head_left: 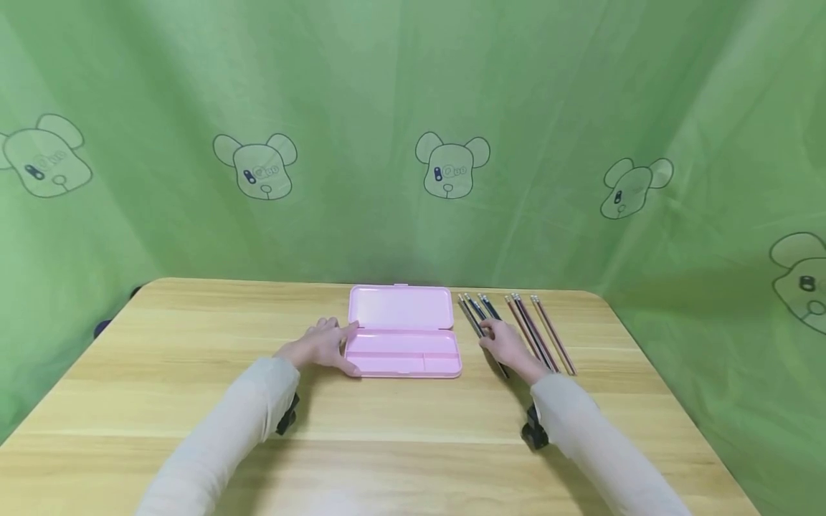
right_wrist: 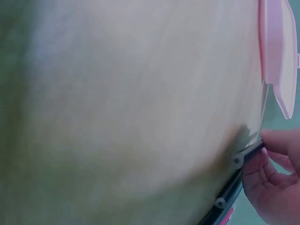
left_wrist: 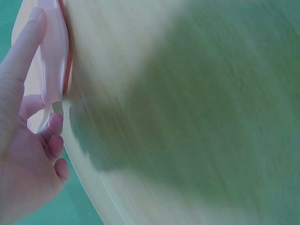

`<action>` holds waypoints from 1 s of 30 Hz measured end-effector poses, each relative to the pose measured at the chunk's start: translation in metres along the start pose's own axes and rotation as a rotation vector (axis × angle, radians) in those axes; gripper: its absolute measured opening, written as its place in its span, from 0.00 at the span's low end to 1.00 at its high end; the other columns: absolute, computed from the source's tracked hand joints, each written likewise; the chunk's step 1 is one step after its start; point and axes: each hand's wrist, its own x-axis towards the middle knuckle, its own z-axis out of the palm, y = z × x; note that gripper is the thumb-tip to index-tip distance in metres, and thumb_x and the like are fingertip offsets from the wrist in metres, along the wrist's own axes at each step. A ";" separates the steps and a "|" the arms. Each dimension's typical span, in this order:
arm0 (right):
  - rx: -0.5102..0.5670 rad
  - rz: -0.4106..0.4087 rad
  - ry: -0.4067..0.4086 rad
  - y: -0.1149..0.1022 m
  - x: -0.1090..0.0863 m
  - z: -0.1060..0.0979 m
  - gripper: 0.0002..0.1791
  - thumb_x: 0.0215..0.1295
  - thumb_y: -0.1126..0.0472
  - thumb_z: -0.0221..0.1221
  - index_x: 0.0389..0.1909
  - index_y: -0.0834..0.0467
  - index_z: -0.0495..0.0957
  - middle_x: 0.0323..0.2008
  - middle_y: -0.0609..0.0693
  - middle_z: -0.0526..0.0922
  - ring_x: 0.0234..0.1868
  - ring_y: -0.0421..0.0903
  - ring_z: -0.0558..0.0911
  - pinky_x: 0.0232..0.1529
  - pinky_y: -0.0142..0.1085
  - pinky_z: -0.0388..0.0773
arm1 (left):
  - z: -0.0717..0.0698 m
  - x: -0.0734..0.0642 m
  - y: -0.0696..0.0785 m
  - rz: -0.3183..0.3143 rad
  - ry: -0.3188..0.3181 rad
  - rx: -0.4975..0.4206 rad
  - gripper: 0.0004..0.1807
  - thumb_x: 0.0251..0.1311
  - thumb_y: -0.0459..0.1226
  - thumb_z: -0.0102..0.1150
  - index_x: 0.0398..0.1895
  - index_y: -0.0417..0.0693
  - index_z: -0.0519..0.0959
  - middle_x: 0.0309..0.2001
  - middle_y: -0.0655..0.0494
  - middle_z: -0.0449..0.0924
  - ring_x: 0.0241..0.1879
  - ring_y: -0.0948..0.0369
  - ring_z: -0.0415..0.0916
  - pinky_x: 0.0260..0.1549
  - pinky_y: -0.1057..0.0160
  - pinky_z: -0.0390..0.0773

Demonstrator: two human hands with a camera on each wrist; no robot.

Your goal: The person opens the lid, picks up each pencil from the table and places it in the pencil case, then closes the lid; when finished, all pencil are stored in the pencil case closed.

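A pink pencil case (head_left: 389,342) lies on the table with its lid (head_left: 401,307) folded back and its divided tray bare. My left hand (head_left: 325,345) holds the case's left end, thumb at the front corner and index finger near the hinge. In the left wrist view, the thumb (left_wrist: 29,47) lies along the pink wall. To the right of the case, my right hand (head_left: 506,345) pinches a dark pencil (right_wrist: 253,149) between thumb and fingers, low over the table. Beside it lie more dark pencils (head_left: 488,307), partly hidden by the hand.
Further right, several reddish and dark pencils (head_left: 530,330) and a reddish pair (head_left: 555,337) lie side by side on the wooden table (head_left: 400,459). A green curtain (head_left: 361,215) with bear heads hangs behind the table's far edge.
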 end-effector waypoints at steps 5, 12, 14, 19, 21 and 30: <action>0.059 -0.086 0.041 -0.003 0.001 -0.006 0.20 0.58 0.72 0.53 0.52 0.73 0.68 0.25 0.56 0.74 0.24 0.44 0.70 0.24 0.33 0.71 | -0.001 0.000 0.001 -0.002 -0.004 -0.003 0.57 0.35 0.58 0.70 0.69 0.48 0.54 0.51 0.40 0.64 0.45 0.53 0.59 0.47 0.53 0.66; 0.096 -0.195 0.034 -0.008 0.005 -0.005 0.20 0.59 0.72 0.54 0.53 0.70 0.69 0.23 0.51 0.72 0.23 0.42 0.68 0.24 0.32 0.69 | -0.002 0.001 0.001 -0.005 -0.012 0.008 0.57 0.35 0.58 0.69 0.69 0.48 0.54 0.49 0.41 0.65 0.44 0.54 0.59 0.46 0.55 0.66; 0.111 -0.210 0.018 -0.011 0.006 -0.003 0.19 0.59 0.72 0.54 0.53 0.69 0.70 0.24 0.52 0.73 0.24 0.42 0.69 0.25 0.32 0.70 | -0.002 0.001 0.002 -0.006 -0.014 0.012 0.57 0.35 0.58 0.70 0.69 0.48 0.54 0.49 0.42 0.65 0.44 0.54 0.59 0.45 0.55 0.66; 0.117 -0.299 -0.013 -0.021 0.008 0.004 0.17 0.57 0.73 0.55 0.49 0.67 0.73 0.24 0.53 0.75 0.26 0.42 0.71 0.28 0.33 0.71 | -0.005 0.000 0.004 -0.012 -0.025 0.003 0.57 0.36 0.57 0.70 0.69 0.47 0.54 0.55 0.36 0.63 0.53 0.48 0.60 0.54 0.48 0.64; 0.112 -0.336 -0.029 -0.025 0.010 0.007 0.16 0.56 0.73 0.56 0.47 0.66 0.75 0.24 0.53 0.75 0.26 0.42 0.70 0.29 0.33 0.71 | -0.005 0.000 0.004 -0.014 -0.032 0.001 0.57 0.37 0.57 0.69 0.70 0.47 0.53 0.59 0.33 0.61 0.58 0.43 0.58 0.58 0.45 0.60; 0.111 -0.387 -0.132 -0.049 0.011 0.019 0.10 0.54 0.69 0.59 0.39 0.66 0.79 0.26 0.51 0.77 0.29 0.42 0.72 0.34 0.33 0.71 | -0.003 0.005 0.002 0.016 -0.068 0.007 0.59 0.37 0.56 0.70 0.70 0.41 0.50 0.60 0.36 0.65 0.60 0.46 0.63 0.61 0.53 0.63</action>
